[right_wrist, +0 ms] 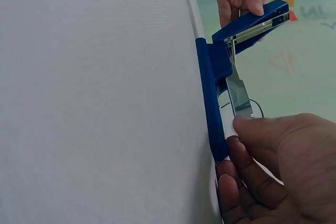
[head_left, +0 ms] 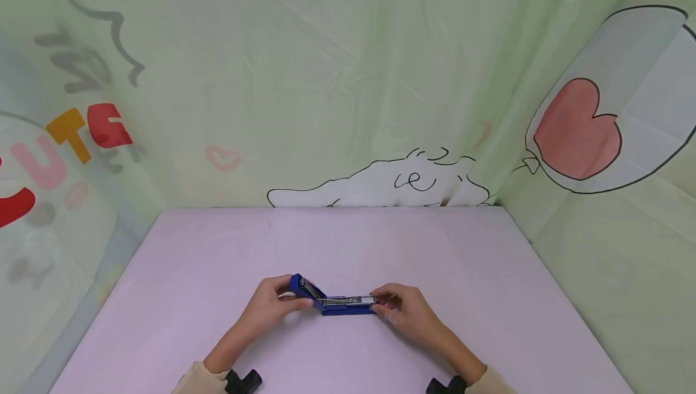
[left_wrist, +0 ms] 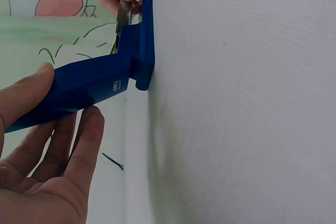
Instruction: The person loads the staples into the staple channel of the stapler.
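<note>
A blue stapler (head_left: 348,310) stands on the table with its top cover swung back, showing the metal parts inside. My left hand (head_left: 269,306) grips that raised cover (left_wrist: 86,85), thumb on one side and fingers on the other. At the other end, my right hand (head_left: 410,312) pinches the tip of the metal staple magazine (right_wrist: 240,98), which tilts up from the blue base (right_wrist: 210,103). The thumb (right_wrist: 262,132) lies at the magazine's end, and the other fingers curl close by the front of the base.
The table (head_left: 348,243) has a pale lilac cover. Behind it hangs a light green printed curtain (head_left: 304,80), with more curtain at both sides. A black wrist mount (head_left: 244,381) sits on the left wrist and another (head_left: 446,385) on the right.
</note>
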Available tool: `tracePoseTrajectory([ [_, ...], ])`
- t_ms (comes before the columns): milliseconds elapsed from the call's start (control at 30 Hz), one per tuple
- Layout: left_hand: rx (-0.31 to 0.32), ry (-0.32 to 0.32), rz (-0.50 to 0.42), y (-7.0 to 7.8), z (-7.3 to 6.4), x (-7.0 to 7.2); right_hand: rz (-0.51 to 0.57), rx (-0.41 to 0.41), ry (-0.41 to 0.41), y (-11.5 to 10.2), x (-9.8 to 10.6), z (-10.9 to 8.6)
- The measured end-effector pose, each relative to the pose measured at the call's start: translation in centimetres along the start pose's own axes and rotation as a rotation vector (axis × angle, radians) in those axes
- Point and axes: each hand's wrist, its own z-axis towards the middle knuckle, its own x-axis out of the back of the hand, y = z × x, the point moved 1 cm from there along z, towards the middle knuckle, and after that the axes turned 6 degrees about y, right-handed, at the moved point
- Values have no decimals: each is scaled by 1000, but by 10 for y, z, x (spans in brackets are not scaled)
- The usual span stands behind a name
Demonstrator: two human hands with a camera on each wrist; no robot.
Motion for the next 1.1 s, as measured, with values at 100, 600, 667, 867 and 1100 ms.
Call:
tracePoseTrajectory([
  [100,-1,0,8,2,0,-1,-3,-7,2,-1,1,0],
  [600,0,4,-9,6,3,-13,22,-43,-23,-1,1,2],
  [667,-8,5,6,7,3,-14,17,-46,-24,-1,1,2],
  [867,-19,-3,25,7,3,-19,13,-46,-22,-1,0,2],
  [1100,-11,1,28,8,6,-21,15,-34,-22,0,0,2],
])
